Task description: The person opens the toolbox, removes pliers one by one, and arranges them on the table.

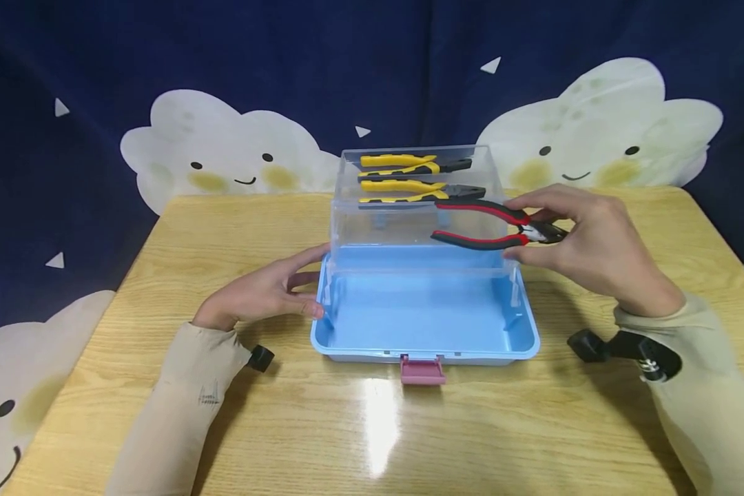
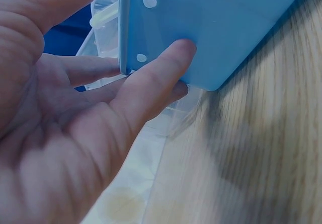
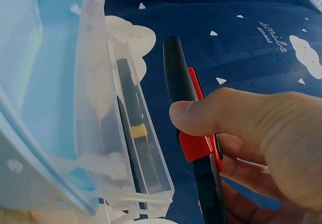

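Observation:
My right hand [image 1: 595, 241] holds a pair of pliers [image 1: 483, 241] with red-and-black handles, gripping it near the head, handles pointing left. The pliers hang over the right part of a raised clear tray [image 1: 409, 231]. In the right wrist view, my thumb [image 3: 191, 117] lies along the pliers just outside the tray wall. My left hand [image 1: 266, 289] touches the left side of a light blue toolbox [image 1: 421, 313], fingers extended. From the left wrist, one finger [image 2: 171, 58] rests against the box's outer wall. Two yellow-and-black pliers [image 1: 403, 160] lie in the tray's upper part.
The toolbox stands on a wooden table [image 1: 297, 427], with a pink latch [image 1: 423, 370] hanging at its front. Behind the table hangs a dark blue cloth [image 1: 347, 62] printed with clouds and triangles. Black wrist devices [image 1: 595, 348] sit by both sleeves.

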`<state>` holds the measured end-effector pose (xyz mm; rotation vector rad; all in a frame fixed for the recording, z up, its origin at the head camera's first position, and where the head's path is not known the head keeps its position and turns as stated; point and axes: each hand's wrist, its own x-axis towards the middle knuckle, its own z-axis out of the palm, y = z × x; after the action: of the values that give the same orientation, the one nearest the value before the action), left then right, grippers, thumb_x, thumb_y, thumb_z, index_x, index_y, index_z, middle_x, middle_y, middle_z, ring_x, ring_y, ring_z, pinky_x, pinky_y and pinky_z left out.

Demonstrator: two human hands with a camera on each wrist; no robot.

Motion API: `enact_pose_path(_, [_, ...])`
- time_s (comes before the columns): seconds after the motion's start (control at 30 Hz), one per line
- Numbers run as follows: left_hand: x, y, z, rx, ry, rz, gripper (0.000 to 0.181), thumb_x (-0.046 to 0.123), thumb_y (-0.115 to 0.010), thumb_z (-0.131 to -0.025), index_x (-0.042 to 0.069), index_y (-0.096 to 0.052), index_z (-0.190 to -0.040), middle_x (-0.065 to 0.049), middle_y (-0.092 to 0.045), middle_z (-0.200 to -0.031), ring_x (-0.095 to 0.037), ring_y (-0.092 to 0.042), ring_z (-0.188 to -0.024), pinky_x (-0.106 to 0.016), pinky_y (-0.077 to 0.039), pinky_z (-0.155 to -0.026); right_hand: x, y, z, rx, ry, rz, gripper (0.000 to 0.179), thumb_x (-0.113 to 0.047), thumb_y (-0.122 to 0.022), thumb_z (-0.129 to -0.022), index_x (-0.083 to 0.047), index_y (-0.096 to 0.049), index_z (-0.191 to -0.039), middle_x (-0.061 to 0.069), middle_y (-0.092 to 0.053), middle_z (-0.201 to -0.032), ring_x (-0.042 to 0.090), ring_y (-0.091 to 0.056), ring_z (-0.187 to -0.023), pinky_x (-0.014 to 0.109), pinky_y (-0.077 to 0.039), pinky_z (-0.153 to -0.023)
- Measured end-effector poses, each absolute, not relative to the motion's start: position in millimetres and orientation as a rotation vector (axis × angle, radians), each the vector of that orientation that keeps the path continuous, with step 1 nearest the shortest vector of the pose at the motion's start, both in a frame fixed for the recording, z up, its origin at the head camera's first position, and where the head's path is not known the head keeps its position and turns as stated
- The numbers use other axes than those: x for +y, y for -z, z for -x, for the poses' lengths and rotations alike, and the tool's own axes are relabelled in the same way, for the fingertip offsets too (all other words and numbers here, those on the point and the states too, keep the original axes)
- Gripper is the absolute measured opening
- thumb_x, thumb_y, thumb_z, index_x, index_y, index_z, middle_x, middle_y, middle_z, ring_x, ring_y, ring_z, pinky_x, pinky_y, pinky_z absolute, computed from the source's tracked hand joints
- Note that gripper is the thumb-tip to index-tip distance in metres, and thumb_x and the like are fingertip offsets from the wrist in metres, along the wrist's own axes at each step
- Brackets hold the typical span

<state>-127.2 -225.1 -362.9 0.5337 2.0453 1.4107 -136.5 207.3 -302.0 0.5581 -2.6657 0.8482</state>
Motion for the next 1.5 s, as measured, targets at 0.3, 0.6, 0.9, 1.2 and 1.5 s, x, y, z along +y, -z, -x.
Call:
enact_pose_path(0.3, [-225, 363, 126, 2.034, -1.418, -0.517, 0.105, 0.016, -0.083, -0.088, 0.033, -0.016, -0.166, 0.003, -0.021, -0.174, -0.033, -0.029, -0.160, -0.040, -0.047, -0.119, 218, 296, 138, -2.662, -0.873, -0.488, 0.061, -0.019, -0.099, -0.066, -0.029, -0.076, -0.122, -0.005, -0.073, -0.109, -0.022, -0.057, -0.081, 0.009, -0.042, -0.063])
enact_pose_path(0.6, [-225, 363, 127, 2.037, -1.414, -0.538, 0.105, 0.018, -0.084, -0.088, 0.030, -0.015, -0.167, 0.002, -0.020, -0.174, -0.034, -0.028, -0.160, -0.040, -0.047, -0.120, 232, 294, 142, -2.752, -0.939, -0.307, 0.064, -0.023, -0.098, -0.070, -0.026, -0.073, -0.128, 0.009, -0.072, -0.120, -0.020, -0.055, -0.078, 0.010, -0.041, -0.063])
enact_pose_path(0.9, [-227, 364, 127, 2.037, -1.412, -0.530, 0.107, 0.018, -0.084, -0.087, 0.028, -0.014, -0.167, 0.001, -0.020, -0.174, -0.033, -0.028, -0.160, -0.040, -0.047, -0.119, 242, 294, 148, -2.733, -1.052, -0.181, 0.064, -0.024, -0.099, -0.068, -0.023, -0.074, -0.128, -0.035, -0.064, -0.074, -0.015, -0.063, -0.070, 0.015, -0.043, -0.058])
enact_pose_path(1.2, [-226, 364, 127, 2.034, -1.408, -0.523, 0.108, 0.018, -0.085, -0.086, 0.030, -0.015, -0.167, 0.002, -0.019, -0.175, -0.035, -0.029, -0.160, -0.039, -0.048, -0.118, 248, 297, 155, -2.745, -1.018, -0.112, 0.064, -0.026, -0.098, -0.071, -0.020, -0.073, -0.129, -0.036, -0.059, -0.076, -0.013, -0.061, -0.065, 0.012, -0.045, -0.054])
enact_pose_path(1.5, [-226, 363, 128, 2.041, -1.401, -0.517, 0.106, 0.018, -0.084, -0.087, 0.033, -0.015, -0.166, 0.002, -0.020, -0.174, -0.034, -0.031, -0.159, -0.038, -0.049, -0.118, 257, 297, 163, -2.750, -1.034, -0.023, 0.063, -0.033, -0.096, -0.073, -0.024, -0.073, -0.131, -0.037, -0.059, -0.083, -0.015, -0.061, -0.070, 0.009, -0.048, -0.056])
